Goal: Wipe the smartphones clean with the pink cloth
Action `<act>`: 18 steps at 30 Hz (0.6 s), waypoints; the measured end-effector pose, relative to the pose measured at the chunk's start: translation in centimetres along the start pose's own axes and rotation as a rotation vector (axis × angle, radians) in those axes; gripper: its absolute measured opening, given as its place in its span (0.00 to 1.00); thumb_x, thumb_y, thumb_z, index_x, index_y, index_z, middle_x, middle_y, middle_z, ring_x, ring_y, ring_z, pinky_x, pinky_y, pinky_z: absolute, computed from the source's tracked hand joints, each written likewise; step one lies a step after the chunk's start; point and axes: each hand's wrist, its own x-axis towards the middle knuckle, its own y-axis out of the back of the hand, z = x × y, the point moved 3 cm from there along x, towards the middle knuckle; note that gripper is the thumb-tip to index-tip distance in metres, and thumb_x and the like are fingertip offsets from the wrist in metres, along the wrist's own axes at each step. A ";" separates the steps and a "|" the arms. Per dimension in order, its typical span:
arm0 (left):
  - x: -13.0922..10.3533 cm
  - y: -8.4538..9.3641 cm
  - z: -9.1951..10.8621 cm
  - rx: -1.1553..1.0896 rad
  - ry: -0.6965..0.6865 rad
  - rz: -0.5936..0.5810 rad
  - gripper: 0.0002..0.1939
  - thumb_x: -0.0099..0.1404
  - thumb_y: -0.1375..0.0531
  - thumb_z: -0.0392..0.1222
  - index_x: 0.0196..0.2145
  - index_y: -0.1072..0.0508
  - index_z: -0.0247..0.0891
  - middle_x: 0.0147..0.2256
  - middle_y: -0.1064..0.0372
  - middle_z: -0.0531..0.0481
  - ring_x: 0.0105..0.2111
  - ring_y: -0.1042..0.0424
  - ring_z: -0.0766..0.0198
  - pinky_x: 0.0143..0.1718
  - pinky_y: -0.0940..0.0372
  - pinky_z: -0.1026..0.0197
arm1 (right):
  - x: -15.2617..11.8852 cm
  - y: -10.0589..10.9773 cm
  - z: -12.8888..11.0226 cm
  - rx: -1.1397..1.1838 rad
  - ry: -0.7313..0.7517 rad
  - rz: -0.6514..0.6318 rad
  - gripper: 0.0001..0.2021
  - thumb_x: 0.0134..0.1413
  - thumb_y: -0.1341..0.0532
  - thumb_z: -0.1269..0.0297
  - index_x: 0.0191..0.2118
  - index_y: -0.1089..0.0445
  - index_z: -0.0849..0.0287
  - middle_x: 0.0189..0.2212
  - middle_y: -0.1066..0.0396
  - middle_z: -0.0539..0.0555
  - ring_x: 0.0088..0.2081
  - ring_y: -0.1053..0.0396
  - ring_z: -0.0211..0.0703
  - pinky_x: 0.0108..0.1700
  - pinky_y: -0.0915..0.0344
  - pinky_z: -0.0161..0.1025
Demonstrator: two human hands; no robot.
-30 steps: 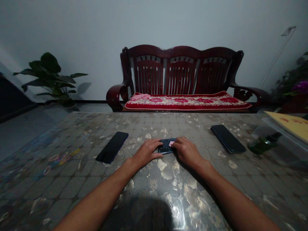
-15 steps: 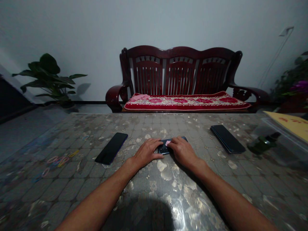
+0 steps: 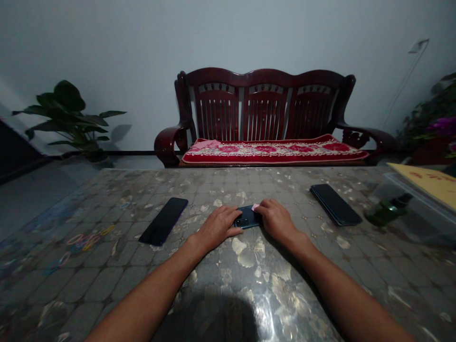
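A dark blue smartphone [image 3: 251, 218] lies back side up on the table between my hands, its camera block near the left end. My left hand [image 3: 220, 224] grips that left end, thumb along the near edge and fingers at the far edge. In my right hand [image 3: 276, 219] is a small pink cloth-like piece [image 3: 255, 207], pinched in the fingers and pressed on the phone's back. That hand covers the phone's right end. To the left, a black-screened phone [image 3: 164, 221] lies apart from both hands.
On the right lies a stack of dark phones [image 3: 335, 204], beside a green bottle [image 3: 388, 210] and a clear plastic box [image 3: 420, 228] with a yellow sheet [image 3: 427, 180] on top. Colored rubber bands [image 3: 87, 241] lie at left. A wooden bench [image 3: 265, 104] stands behind the table [image 3: 213, 183].
My right hand has slid to the right along the phone's back with the pink piece, uncovering more of it. My left hand keeps its hold. The whole view has shifted slightly.
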 end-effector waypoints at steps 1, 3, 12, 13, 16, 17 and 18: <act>0.0 0.0 0.0 0.008 0.002 -0.005 0.24 0.64 0.31 0.47 0.54 0.28 0.37 0.56 0.28 0.37 0.54 0.28 0.48 0.57 0.34 0.46 | -0.1 -0.1 -0.4 0.014 0.038 -0.004 0.16 0.68 0.45 0.70 0.51 0.22 0.56 0.43 0.25 0.59 0.46 0.32 0.48 0.47 0.39 0.39; 0.0 0.1 0.1 0.026 -0.001 -0.012 0.24 0.64 0.31 0.47 0.54 0.28 0.37 0.56 0.28 0.38 0.54 0.28 0.48 0.57 0.34 0.47 | -0.2 -0.3 -1.0 0.039 0.111 -0.015 0.15 0.68 0.45 0.70 0.51 0.22 0.55 0.42 0.25 0.58 0.46 0.32 0.47 0.47 0.40 0.38; 0.2 0.3 0.3 0.057 -0.023 -0.053 0.24 0.66 0.33 0.45 0.57 0.30 0.38 0.57 0.30 0.37 0.55 0.29 0.47 0.57 0.34 0.47 | -0.1 0.6 2.2 0.032 -0.102 0.009 0.18 0.66 0.45 0.74 0.50 0.21 0.53 0.43 0.24 0.57 0.46 0.30 0.48 0.45 0.38 0.38; 0.2 0.2 0.3 0.059 -0.027 -0.055 0.24 0.66 0.33 0.45 0.57 0.31 0.38 0.57 0.29 0.38 0.55 0.29 0.47 0.57 0.34 0.47 | -0.1 0.7 2.6 0.043 -0.128 0.010 0.18 0.65 0.45 0.75 0.50 0.20 0.53 0.43 0.24 0.57 0.46 0.30 0.48 0.45 0.38 0.38; 0.3 0.1 0.2 0.069 -0.037 -0.042 0.23 0.67 0.34 0.46 0.57 0.31 0.40 0.56 0.29 0.40 0.53 0.28 0.49 0.57 0.34 0.48 | 0.0 0.8 3.5 0.083 -0.198 0.017 0.19 0.63 0.45 0.76 0.50 0.20 0.54 0.43 0.23 0.57 0.48 0.29 0.47 0.47 0.37 0.37; 0.4 0.1 0.2 0.072 -0.040 -0.037 0.22 0.68 0.35 0.46 0.57 0.31 0.41 0.56 0.29 0.40 0.53 0.28 0.50 0.56 0.34 0.49 | 0.0 0.8 3.7 0.100 -0.220 0.023 0.20 0.63 0.45 0.76 0.51 0.20 0.54 0.44 0.23 0.57 0.48 0.29 0.47 0.48 0.37 0.37; 0.4 0.2 0.2 0.074 -0.041 -0.034 0.22 0.68 0.35 0.45 0.57 0.31 0.41 0.56 0.29 0.41 0.52 0.28 0.50 0.56 0.34 0.49 | 0.0 0.8 4.0 0.121 -0.241 0.034 0.20 0.62 0.45 0.77 0.51 0.20 0.54 0.45 0.23 0.56 0.49 0.28 0.47 0.49 0.36 0.37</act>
